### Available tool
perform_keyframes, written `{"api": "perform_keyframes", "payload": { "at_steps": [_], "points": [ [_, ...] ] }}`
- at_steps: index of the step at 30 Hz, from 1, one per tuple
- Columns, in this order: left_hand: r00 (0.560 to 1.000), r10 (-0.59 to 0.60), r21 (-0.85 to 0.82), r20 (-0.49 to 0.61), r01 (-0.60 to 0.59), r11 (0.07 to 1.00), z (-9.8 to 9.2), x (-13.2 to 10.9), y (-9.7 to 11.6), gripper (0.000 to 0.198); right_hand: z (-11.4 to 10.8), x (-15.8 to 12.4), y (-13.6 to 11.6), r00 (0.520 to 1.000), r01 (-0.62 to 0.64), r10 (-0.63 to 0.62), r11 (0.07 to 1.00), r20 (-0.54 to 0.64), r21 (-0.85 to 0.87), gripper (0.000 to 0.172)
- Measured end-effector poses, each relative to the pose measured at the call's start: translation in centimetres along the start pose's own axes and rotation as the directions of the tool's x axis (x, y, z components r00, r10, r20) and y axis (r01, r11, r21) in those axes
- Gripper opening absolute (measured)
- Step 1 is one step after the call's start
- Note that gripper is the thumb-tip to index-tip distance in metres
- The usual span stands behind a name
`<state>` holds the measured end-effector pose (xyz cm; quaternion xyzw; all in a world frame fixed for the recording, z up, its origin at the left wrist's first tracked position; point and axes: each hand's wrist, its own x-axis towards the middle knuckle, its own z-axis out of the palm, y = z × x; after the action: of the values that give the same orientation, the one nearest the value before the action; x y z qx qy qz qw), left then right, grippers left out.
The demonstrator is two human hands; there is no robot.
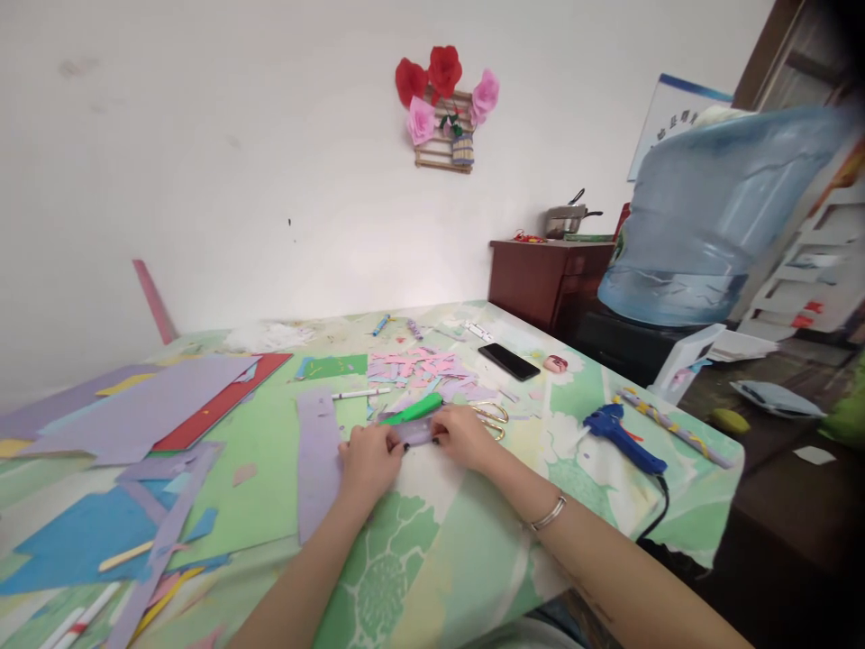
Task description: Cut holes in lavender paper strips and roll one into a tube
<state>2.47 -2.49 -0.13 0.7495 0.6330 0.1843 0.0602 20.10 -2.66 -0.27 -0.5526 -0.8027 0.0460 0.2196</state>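
Note:
My left hand (373,458) and my right hand (459,434) both pinch a small piece of purple paper (415,433), one at each end, low over the table. Whether the paper is folded or rolled, I cannot tell. Just behind it lies a green cutter-like tool (415,410). Gold-handled scissors (500,413) rest beside my right hand, their blades mostly hidden. A wide purple paper strip (317,460) lies left of my left hand, partly over a green sheet (253,487). Behind my hands, pink paper scraps (419,368) are heaped near a white pen (361,393).
A blue glue gun (625,437) with a black cord and a decorated stick (676,431) lie at the right. Farther back is a black phone (509,361). Coloured sheets (149,406) and offcuts cover the left side. A large water bottle (703,225) stands beyond the right edge.

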Motion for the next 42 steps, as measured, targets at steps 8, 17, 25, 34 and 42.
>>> {"api": "perform_keyframes", "payload": {
  "at_steps": [8,17,25,34,42],
  "points": [
    [0.994,0.105,-0.059,-0.020,-0.106,0.993,0.6,-0.3,0.3,0.015,1.7,0.7,-1.4,0.997,0.081,-0.080,0.995,0.023,-0.050,0.017],
    [0.997,0.074,-0.052,-0.033,-0.075,0.996,0.8,-0.1,0.9,0.017,1.4,1.2,-0.7,0.999,-0.016,0.016,1.000,0.031,0.018,0.019],
    [0.998,-0.034,-0.132,-0.045,0.027,0.991,0.7,0.3,0.1,0.016,0.6,0.7,0.7,0.991,-0.132,0.132,0.988,0.000,0.075,0.022],
    [0.980,-0.151,-0.565,-0.132,0.051,0.823,0.0,1.2,-1.8,0.026,0.4,1.2,0.9,0.959,-0.073,0.169,0.922,-0.227,0.380,0.013],
    [0.995,0.075,-0.959,0.065,0.041,0.282,-0.3,0.0,0.4,0.047,1.6,1.2,-1.6,0.986,0.033,0.112,0.587,-0.121,0.809,0.020]
  ]
}}
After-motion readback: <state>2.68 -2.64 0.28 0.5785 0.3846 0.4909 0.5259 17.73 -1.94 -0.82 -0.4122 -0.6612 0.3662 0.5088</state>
